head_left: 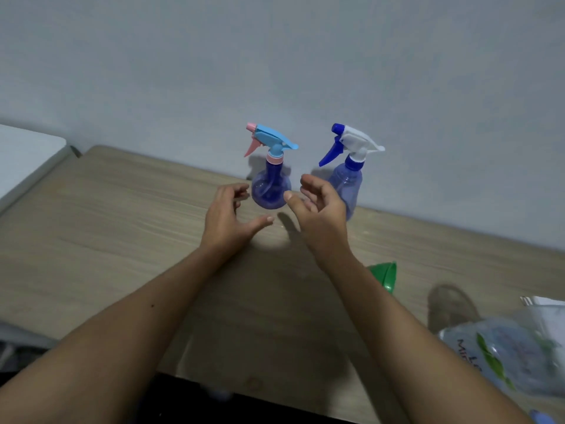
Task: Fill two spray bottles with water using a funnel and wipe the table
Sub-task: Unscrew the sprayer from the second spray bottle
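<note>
Both hands are held above the tabletop (122, 215), apart from each other, with nothing gripped in either. The left hand (227, 220) is loosely open: its fingers are curled lightly at the tips and its thumb is stretched out toward the right hand. The right hand (321, 209) is likewise open, palm turned inward, fingers relaxed and slightly bent. Between the two hands, just beyond the fingertips, a round spray bottle (270, 188) with a light-blue and pink trigger head is seen standing upright; whether it is touched by either hand cannot be told. A taller spray bottle (348, 185) with a white and blue head stands just behind the right hand. A green funnel (385, 275) lies beside the right forearm, and a clear plastic water bottle (504, 353) lies further to the right of that arm.
</note>
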Tool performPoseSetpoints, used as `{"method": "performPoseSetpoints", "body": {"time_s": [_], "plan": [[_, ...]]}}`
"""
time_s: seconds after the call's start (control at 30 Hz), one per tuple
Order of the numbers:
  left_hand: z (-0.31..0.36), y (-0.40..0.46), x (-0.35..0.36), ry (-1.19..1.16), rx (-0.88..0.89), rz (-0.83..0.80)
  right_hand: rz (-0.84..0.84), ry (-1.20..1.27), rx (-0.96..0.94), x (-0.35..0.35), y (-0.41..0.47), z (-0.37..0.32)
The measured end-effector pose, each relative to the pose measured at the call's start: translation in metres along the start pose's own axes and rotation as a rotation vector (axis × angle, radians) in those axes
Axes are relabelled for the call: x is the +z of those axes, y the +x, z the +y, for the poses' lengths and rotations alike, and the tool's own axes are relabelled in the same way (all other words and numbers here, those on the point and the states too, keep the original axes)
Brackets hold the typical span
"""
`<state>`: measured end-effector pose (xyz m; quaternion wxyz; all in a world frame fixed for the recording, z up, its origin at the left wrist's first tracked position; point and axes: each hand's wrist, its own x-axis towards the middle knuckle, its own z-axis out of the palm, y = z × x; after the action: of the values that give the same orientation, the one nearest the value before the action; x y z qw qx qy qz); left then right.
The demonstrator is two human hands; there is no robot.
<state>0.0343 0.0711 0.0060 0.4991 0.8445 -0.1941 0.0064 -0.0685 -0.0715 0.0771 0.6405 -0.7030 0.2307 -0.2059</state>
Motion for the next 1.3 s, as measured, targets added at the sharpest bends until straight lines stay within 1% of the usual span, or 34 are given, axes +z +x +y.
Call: {"method": "performPoseSetpoints", "body": {"time_s": [0.13,0.3,0.37,0.47,0.6,0.77,0.93,1.07,1.3], "plan": [[-0.006,0.021,-0.01,0.038,-0.041,-0.092,-0.062,-0.064,-0.034,0.017,0.026,-0.001],[-0.014,0.044,-0.005,0.006,-0.059,-0.183,-0.073,-0.099,-0.074,0.036,0.055,0.0],[-0.016,0.05,-0.003,-0.02,-0.047,-0.223,-0.06,-0.115,-0.073,0.043,0.065,-0.001],[-0.021,0.056,-0.002,-0.052,-0.03,-0.235,-0.051,-0.118,-0.088,0.047,0.073,0.002],[-0.027,0.059,-0.001,-0.022,0.044,-0.257,-0.021,-0.102,-0.123,0.046,0.074,0.009],[-0.024,0.057,-0.002,0.005,0.075,-0.239,-0.031,-0.1,-0.118,0.044,0.073,0.007],[-0.019,0.041,-0.004,0.06,0.097,-0.193,-0.087,-0.109,-0.093,0.035,0.059,-0.003],[-0.01,0.012,-0.012,0.014,0.105,-0.192,-0.11,-0.137,-0.083,0.026,0.035,-0.009],[0.008,-0.055,-0.024,-0.025,0.141,-0.151,-0.102,-0.076,-0.101,0.003,-0.026,-0.015]]}}
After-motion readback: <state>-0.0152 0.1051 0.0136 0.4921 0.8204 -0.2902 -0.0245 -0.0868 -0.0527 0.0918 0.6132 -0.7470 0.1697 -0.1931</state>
